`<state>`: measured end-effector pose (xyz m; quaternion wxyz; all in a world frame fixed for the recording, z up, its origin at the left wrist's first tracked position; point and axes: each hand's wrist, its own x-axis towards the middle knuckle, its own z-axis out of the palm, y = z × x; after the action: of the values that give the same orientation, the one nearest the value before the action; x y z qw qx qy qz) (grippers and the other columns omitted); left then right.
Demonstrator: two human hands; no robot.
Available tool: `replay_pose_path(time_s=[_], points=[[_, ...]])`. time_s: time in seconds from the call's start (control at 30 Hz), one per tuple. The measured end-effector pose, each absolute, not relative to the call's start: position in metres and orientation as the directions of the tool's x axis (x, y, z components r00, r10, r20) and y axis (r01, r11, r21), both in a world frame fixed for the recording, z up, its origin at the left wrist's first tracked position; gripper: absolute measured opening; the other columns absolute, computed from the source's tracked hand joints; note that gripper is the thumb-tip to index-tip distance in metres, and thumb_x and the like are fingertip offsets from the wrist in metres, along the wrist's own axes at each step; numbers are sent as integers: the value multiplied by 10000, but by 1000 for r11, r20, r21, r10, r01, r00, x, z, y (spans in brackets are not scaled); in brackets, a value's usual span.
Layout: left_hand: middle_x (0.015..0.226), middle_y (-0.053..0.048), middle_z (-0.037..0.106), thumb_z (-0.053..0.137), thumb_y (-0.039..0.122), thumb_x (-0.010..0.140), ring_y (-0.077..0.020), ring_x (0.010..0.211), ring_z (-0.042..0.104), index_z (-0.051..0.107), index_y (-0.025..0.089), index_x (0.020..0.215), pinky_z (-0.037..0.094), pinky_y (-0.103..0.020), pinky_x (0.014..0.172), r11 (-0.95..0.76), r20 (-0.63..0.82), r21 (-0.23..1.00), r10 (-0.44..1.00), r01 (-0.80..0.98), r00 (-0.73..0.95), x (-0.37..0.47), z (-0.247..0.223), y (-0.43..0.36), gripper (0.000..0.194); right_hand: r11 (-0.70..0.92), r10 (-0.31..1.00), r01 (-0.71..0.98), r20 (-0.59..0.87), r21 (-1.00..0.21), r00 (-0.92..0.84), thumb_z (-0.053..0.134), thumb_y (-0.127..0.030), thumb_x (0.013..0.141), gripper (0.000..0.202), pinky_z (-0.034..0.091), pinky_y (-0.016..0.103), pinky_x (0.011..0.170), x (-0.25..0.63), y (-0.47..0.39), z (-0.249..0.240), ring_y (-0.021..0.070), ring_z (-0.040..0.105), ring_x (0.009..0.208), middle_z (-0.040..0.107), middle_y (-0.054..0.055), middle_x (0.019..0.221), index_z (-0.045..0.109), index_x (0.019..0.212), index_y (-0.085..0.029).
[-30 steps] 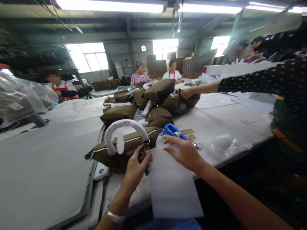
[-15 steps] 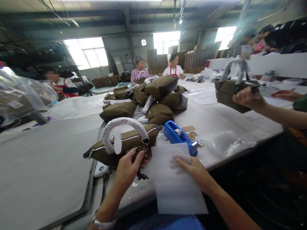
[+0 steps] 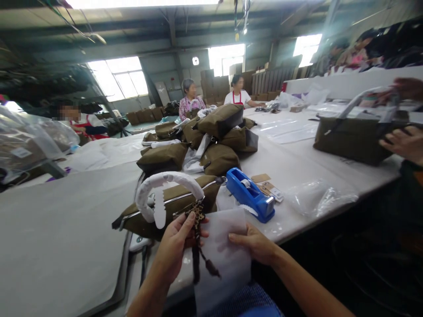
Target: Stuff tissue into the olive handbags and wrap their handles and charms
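My left hand (image 3: 180, 237) pinches a leopard-patterned tassel charm (image 3: 197, 212) whose dark cords dangle down. The charm hangs at the handle of an olive bag (image 3: 178, 198), and that handle (image 3: 170, 178) is wrapped in white. My right hand (image 3: 256, 242) grips a translucent white sheet (image 3: 223, 251) by its right edge, thumb on top. The sheet's left part lies behind the charm and its cords. A blue tape dispenser (image 3: 250, 196) stands just beyond my right hand.
Olive bags (image 3: 220, 121) are piled behind. Brown tags (image 3: 261, 178) and clear plastic (image 3: 317, 198) lie right of the dispenser. At the right, a person's hands touch another olive bag (image 3: 350, 138). A stacked sheet (image 3: 66, 229) covers the left table. People sit farther back.
My right hand has brought the sheet leftward, behind the charm. The charm's cords now hang lower in view. The neighbouring person's bag has moved right and down onto the table.
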<state>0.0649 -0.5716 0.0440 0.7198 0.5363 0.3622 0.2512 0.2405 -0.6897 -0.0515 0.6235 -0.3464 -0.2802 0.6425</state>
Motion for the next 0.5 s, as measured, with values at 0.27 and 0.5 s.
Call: replay_pose_path(time_s=[0.27, 0.5], points=[[1031, -124, 743, 823, 562, 743, -154, 683, 683, 712, 116, 1023, 528, -201, 479, 318, -253, 948, 740, 7, 623, 68, 48, -578, 538, -41, 981, -539, -138, -841, 140, 817, -443, 808, 515, 572, 308, 758, 238, -675, -49, 203, 728, 838, 760, 111, 1042, 713, 1234, -171], [897, -127, 759, 836, 681, 632, -179, 650, 692, 719, 90, 981, 575, -254, 546, 361, -330, 931, 771, 53, 544, 77, 19, -584, 696, 85, 991, -561, 10, -824, 136, 737, -552, 847, 396, 500, 260, 627, 221, -641, -24, 128, 580, 629, 654, 5, 741, 733, 912, -161]])
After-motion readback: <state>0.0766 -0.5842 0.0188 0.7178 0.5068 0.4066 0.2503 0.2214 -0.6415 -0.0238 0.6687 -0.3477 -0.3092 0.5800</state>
